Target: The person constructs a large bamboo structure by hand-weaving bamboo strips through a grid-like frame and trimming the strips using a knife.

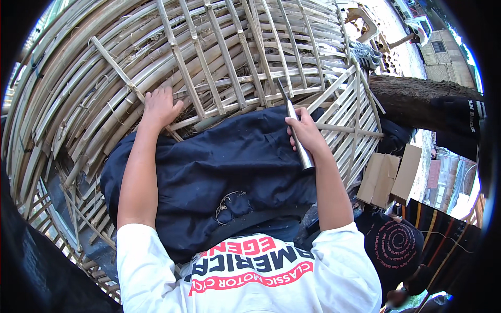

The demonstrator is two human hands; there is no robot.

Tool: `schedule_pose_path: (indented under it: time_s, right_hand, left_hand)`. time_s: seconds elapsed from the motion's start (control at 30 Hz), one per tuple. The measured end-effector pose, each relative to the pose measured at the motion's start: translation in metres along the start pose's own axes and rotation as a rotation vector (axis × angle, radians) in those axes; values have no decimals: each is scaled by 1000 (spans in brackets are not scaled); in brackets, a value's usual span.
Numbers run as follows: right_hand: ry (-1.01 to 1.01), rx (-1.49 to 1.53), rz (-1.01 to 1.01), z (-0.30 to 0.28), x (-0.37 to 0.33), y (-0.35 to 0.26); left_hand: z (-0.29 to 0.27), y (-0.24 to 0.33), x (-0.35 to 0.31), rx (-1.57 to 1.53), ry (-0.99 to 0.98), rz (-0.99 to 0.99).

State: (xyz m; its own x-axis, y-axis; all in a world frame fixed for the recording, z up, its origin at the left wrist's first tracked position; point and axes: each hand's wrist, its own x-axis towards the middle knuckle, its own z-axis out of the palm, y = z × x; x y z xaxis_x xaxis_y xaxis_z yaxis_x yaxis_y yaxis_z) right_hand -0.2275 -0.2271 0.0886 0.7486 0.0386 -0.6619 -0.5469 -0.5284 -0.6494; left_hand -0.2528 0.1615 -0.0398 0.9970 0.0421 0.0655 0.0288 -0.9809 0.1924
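Note:
A large openwork lattice of split bamboo strips (209,57) spreads before me, with lengthwise strips crossed by flat slats. My left hand (160,108) is closed, its fingers bent over a bamboo slat (117,68) that runs down beneath the palm. In my right hand (308,133) is a knife (291,108) with a long, tapered metal handle. Its narrow, dark blade points away from me and overlaps the near ends of the crossing slats; whether it touches them I cannot tell. Dark cloth (219,161) covers my lap, with a tangle of thin bamboo shavings (224,206) on it.
At the right, the lattice narrows into close-set strips (347,125). Beyond it are a thick tree trunk (417,101), a grey shoe (365,55) and an open cardboard box (381,177). Another person, in a dark cap (394,245), is close at my lower right.

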Motion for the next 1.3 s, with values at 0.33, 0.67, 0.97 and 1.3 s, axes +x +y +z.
schedule_pose_path:
  time_s: [0.33,0.67,0.97,1.3]
  right_hand:
    - [-37,211,-80,-14,-4,5]
    - [95,185,-67,-13,-13,-4]
    - [-84,82,29,3,-14,-5]
    - [-108,9,55,3,-17,-5]
  left_hand:
    - [-25,-15,31,127,-280,380]
    - [4,-23,28,161,-111,458]
    - [15,-27,21,220,54,506]
    - [18,-24,19,306,62,473]
